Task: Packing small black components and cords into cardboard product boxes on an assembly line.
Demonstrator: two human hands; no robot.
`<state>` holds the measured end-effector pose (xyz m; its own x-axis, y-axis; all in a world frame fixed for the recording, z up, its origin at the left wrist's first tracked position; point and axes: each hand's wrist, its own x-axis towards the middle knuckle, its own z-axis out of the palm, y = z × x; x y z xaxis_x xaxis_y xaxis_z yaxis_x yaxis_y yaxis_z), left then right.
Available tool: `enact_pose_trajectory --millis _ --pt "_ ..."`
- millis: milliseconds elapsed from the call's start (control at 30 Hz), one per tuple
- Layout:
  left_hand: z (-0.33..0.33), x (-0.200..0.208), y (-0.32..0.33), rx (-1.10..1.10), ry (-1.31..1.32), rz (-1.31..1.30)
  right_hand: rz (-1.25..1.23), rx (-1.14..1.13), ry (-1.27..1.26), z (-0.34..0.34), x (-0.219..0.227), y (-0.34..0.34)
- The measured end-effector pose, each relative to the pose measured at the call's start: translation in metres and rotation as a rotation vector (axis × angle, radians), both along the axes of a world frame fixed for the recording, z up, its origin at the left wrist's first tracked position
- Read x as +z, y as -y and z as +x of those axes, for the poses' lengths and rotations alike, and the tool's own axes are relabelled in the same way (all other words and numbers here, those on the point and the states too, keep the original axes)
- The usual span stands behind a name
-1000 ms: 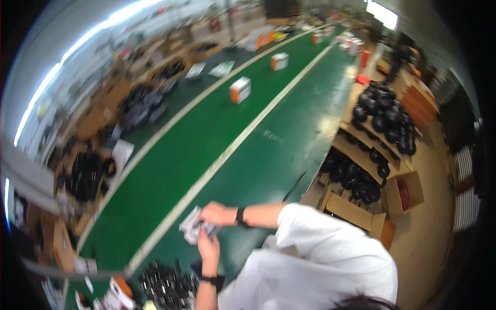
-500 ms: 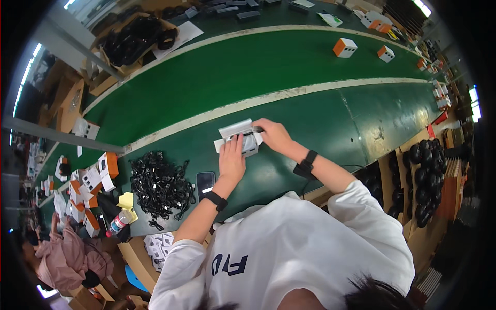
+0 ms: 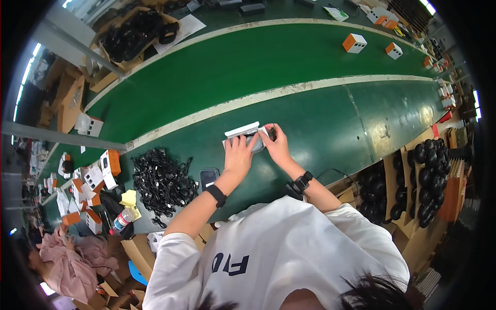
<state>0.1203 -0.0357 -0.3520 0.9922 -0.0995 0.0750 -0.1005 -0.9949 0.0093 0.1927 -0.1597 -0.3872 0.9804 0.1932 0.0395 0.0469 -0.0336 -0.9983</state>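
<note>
1. The small white box lay on the dark green bench, just inside the pale stripe that bordered the brighter green belt, directly ahead of the person.
2. The left hand rested flat on the box's near side, fingers together and pressed down to steady it.
3. The right hand sat at the box's right end, fingertips pinched on a small dark item at the opening; whether it was fully seated could not be told.
4. A heap of coiled black cables lay to the left, a dark phone between it and the left wrist.
5. Judgement: the step would go best with the left hand holding the box still while the right fed the item in squarely, keeping the open flap clear.
6. Risk noted: a loose hold could let the box slide towards the belt.
</note>
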Motion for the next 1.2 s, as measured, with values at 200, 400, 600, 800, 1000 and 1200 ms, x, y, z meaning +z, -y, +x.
enact_pose_trajectory --millis 200,400,600,800,1000,1200 --pt "0.002 -0.003 -0.003 -0.015 -0.115 -0.078 -0.033 0.009 -0.051 0.006 -0.005 0.010" --pt "0.001 -0.008 0.004 0.092 -0.069 -0.220 -0.025 0.121 -0.083 0.003 0.007 0.008" --pt "0.006 -0.009 -0.003 0.066 -0.001 -0.244 0.024 0.097 -0.123 0.007 -0.004 0.008" --pt "0.015 -0.003 -0.009 -0.001 0.040 -0.100 -0.031 0.196 -0.048 -0.001 0.002 -0.002" --pt "0.006 -0.010 -0.014 -0.012 -0.038 -0.154 -0.142 0.207 0.124 -0.009 -0.003 -0.010" --pt "-0.019 0.006 -0.024 -0.100 0.078 -0.445 -0.493 0.227 0.257 -0.003 -0.008 0.008"
